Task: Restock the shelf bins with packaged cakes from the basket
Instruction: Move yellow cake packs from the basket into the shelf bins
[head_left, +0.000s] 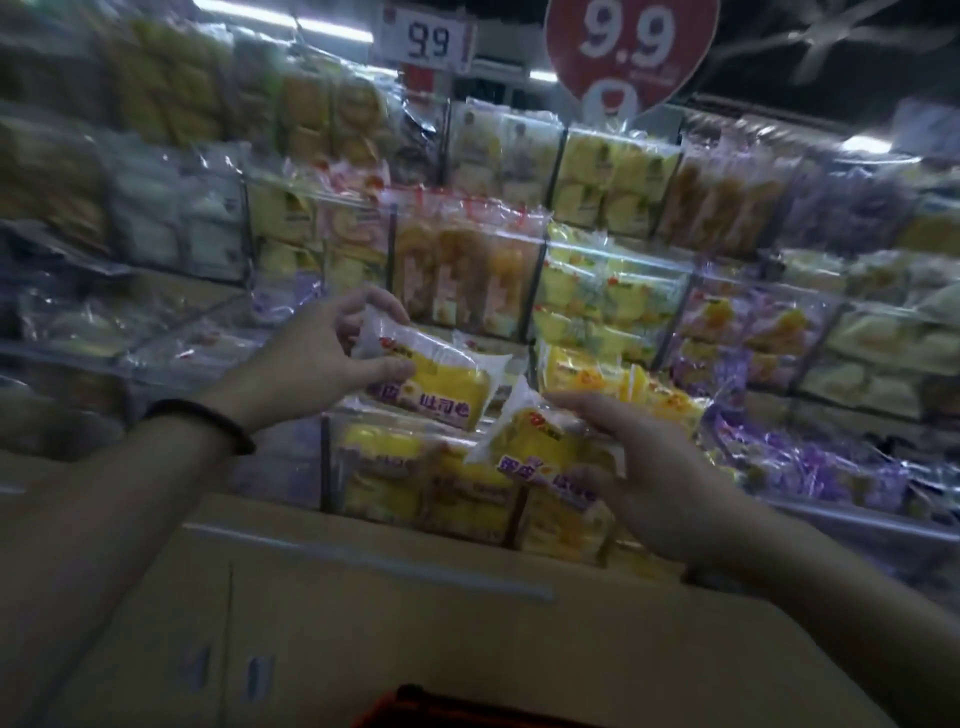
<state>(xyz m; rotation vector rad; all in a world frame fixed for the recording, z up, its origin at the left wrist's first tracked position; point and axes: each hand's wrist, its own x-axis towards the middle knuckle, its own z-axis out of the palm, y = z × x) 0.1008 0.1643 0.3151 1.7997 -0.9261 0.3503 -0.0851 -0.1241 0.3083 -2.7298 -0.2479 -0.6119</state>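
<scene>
Left hand (332, 358) pinches one cake packet (441, 379), right hand (644, 467) holds a second packet (535, 447); yellow-cake bin (363, 499) lies just below both (right nearer).

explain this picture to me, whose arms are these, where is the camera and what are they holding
There is no machine here. A person wears one wide-angle camera on the head, looking forward and down, so the two arms you see are their own. The left hand, with a dark wristband, pinches the upper packet, a yellow wrapped cake. The right hand holds the lower packet of the same kind. Both are in front of a clear shelf bin that already holds matching yellow packets. More bins of wrapped cakes fill the shelves around, under a red price sign reading 9.9. Cardboard boxes lie below the arms. The picture is dim and blurred.
</scene>
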